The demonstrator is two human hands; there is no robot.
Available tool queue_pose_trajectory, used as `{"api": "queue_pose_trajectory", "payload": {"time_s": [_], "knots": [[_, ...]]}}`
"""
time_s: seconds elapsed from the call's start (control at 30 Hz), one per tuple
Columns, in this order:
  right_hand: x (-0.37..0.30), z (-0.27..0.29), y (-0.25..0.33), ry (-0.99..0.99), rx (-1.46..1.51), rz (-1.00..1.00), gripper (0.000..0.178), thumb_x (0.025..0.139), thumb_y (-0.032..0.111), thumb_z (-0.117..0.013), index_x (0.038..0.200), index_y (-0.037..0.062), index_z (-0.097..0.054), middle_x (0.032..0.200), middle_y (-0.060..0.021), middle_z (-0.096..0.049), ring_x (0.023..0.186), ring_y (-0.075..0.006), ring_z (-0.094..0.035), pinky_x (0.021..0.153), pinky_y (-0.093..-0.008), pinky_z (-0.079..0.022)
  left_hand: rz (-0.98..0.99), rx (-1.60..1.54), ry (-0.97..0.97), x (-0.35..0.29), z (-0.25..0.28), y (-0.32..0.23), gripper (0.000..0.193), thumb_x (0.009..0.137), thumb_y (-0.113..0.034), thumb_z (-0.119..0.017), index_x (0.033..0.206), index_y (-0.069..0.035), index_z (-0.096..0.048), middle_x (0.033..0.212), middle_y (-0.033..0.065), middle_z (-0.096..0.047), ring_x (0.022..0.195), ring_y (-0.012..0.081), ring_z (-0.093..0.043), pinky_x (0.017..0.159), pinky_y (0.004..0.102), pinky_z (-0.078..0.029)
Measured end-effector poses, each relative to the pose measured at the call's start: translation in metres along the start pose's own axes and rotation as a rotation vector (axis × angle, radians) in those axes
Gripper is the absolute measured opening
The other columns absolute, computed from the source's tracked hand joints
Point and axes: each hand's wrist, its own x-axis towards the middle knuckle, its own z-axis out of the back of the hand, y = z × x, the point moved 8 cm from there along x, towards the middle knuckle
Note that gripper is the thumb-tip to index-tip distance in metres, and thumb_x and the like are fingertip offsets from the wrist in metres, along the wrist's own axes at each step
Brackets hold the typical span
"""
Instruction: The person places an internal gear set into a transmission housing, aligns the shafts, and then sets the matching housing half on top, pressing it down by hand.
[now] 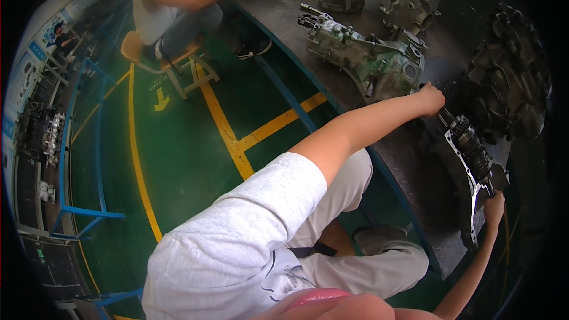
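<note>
A dark geared shaft [469, 140], stacked with several toothed gears, lies lengthwise between my hands at the right. Its far thin end is in my left hand [432, 99], whose fingers are closed in a fist round it. My right hand [494, 207] is closed at the shaft's near end; its fingertips are partly hidden. Right beside and under the gears is an open metal gearbox casing [474, 201] with a pale, bolt-holed flange edge. I cannot tell whether the shaft rests in the casing or is held just over it.
On the dark metal workbench [391, 163], a silver gearbox housing [379, 59] lies beyond my left hand, with an upright casing [415, 0] behind. A big dark gear assembly [510, 77] stands at the right. Across the bench's far end, a seated person [166, 0] handles a dark part.
</note>
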Motion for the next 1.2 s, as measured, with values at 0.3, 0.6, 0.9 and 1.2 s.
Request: {"api": "queue_pose_trajectory", "payload": {"time_s": [0.3,0.6,0.9,1.2], "knots": [[-0.012,0.017,0.021,-0.115,-0.034,0.035,0.027,0.076,0.011,-0.048,0.099,0.0027,-0.06,0.093,-0.0188,-0.06,0.089,-0.0374,-0.056,0.076,-0.0441,-0.044,-0.003,-0.008,0.136,0.009,0.001,0.001,0.026,0.069,-0.027,-0.062,0.087,-0.009,-0.067,0.093,0.0122,-0.065,0.09,0.0278,-0.062,0.074,0.039,-0.049],[-0.016,0.023,0.029,-0.182,-0.014,0.103,0.025,0.074,0.009,-0.049,0.095,0.0004,-0.06,0.084,-0.0205,-0.061,0.082,-0.0381,-0.058,0.068,-0.0446,-0.046,0.038,0.018,0.364,0.013,0.004,-0.002,0.038,0.069,-0.036,-0.063,0.097,-0.01,-0.066,0.103,0.0084,-0.063,0.095,0.0235,-0.06,0.078,0.0356,-0.049],[-0.009,0.006,0.006,-0.151,-0.027,0.147,0.03,0.074,0.009,-0.047,0.101,0.0029,-0.059,0.095,-0.0192,-0.059,0.093,-0.0352,-0.055,0.08,-0.0421,-0.044,0.02,0.077,0.32,0.011,0.002,-0.006,0.034,0.069,-0.031,-0.062,0.097,-0.012,-0.066,0.105,0.0087,-0.062,0.097,0.0235,-0.06,0.078,0.0374,-0.049],[-0.004,0.012,0.017,0.132,0.071,-0.016,0.03,0.069,0.009,-0.047,0.094,-0.0027,-0.06,0.096,-0.025,-0.057,0.092,-0.0387,-0.055,0.082,-0.0424,-0.042,0.035,0.063,0.133,0.005,0.011,-0.004,0.028,0.067,-0.026,-0.063,0.089,-0.008,-0.067,0.093,0.0117,-0.065,0.087,0.0268,-0.063,0.074,0.0379,-0.05]]}}
